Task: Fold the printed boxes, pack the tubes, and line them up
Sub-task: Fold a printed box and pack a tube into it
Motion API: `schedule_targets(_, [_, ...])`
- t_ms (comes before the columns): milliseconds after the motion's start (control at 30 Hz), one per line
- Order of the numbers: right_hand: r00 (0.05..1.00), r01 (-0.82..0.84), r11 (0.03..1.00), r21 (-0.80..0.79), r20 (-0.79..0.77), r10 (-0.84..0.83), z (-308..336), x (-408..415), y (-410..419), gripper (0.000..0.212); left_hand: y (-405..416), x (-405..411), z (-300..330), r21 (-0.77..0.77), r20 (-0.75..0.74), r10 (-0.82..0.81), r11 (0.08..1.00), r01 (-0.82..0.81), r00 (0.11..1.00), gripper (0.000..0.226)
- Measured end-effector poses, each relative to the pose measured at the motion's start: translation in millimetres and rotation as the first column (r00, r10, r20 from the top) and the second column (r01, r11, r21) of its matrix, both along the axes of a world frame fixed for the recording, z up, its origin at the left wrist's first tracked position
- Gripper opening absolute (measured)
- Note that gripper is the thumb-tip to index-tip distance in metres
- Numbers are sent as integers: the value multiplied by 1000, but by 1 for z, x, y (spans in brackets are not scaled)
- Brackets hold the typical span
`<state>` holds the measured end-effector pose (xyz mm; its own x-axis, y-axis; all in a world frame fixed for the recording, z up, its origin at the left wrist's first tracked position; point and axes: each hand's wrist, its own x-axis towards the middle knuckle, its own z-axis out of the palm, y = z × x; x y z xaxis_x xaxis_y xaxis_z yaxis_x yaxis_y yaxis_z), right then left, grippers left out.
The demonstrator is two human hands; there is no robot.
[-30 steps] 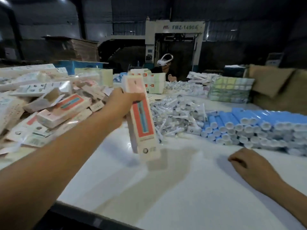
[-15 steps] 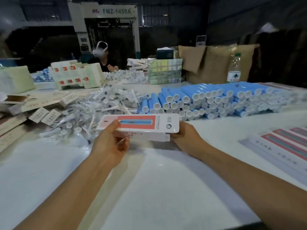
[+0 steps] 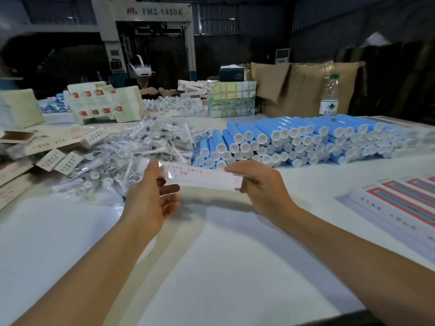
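Above a white table point(image 3: 211, 267), before the stacked blue tubes point(image 3: 294, 140), a printed box point(image 3: 202, 178) is pinched at its ends by the left hand point(image 3: 150, 196) and right hand point(image 3: 261, 184), folding judged underway; squaring it open is called for next

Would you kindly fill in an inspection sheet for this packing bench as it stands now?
Surface: white tabletop, bare before the person.
Job's things: white printed carton, blurred, held level above the bench; stacked blue tubes with white caps; row of red-and-blue striped boxes at right.
Clutter: heap of clear-wrapped applicators; flat carton blanks; water bottle.
Grippers: left hand and right hand each grip a carton end.
Cables: nothing seen.
Surroundings: FMZ-1450A machine; a seated person; brown cardboard boxes.
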<state>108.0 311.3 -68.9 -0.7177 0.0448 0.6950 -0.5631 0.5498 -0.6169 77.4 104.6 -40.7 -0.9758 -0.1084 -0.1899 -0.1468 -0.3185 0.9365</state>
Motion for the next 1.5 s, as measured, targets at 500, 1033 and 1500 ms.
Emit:
schedule_targets(500, [693, -52, 887, -459, 623, 363, 10, 7, 8, 20, 13, 25, -12, -710, -486, -682, -56, -701, 547, 77])
schedule_targets(1033, [823, 419, 778, 468, 165, -544, 104, -98, 24, 20, 29, 13, -32, -828, -264, -707, -183, -529, 656, 74])
schedule_targets(1500, [645, 199, 364, 910, 158, -747, 113, -186, -6, 5, 32, 2, -37, -842, -222, -725, -194, -503, 651, 56])
